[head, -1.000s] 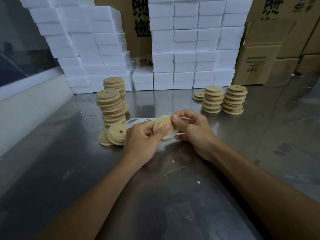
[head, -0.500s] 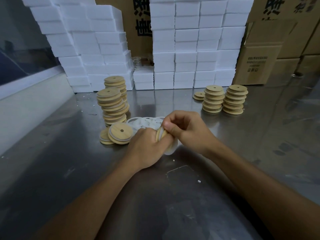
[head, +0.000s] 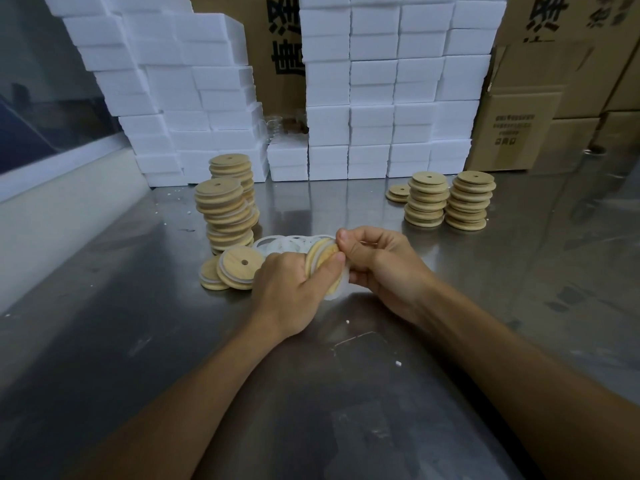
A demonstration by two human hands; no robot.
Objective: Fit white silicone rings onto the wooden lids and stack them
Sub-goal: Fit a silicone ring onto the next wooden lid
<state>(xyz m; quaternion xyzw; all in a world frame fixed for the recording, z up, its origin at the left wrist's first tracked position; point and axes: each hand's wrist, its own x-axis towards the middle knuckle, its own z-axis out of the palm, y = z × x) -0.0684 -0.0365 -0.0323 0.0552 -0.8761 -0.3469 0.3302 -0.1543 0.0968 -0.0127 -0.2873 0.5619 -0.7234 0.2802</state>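
Pinching the wooden lid [head: 320, 259] in both hands at frame centre, my fingers [head: 341, 256] may let the half-seated silicone ring [head: 337, 289] snap off.

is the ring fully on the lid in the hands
Not fully. The white ring hangs loose past the lower edge of the wooden lid, which both hands grip on edge; how much is seated is hidden.

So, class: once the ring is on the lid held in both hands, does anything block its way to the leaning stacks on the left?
Yes, partly. Two loose lids lie overlapping on the table between the held lid and the leaning stacks; lifting over them clears the way.
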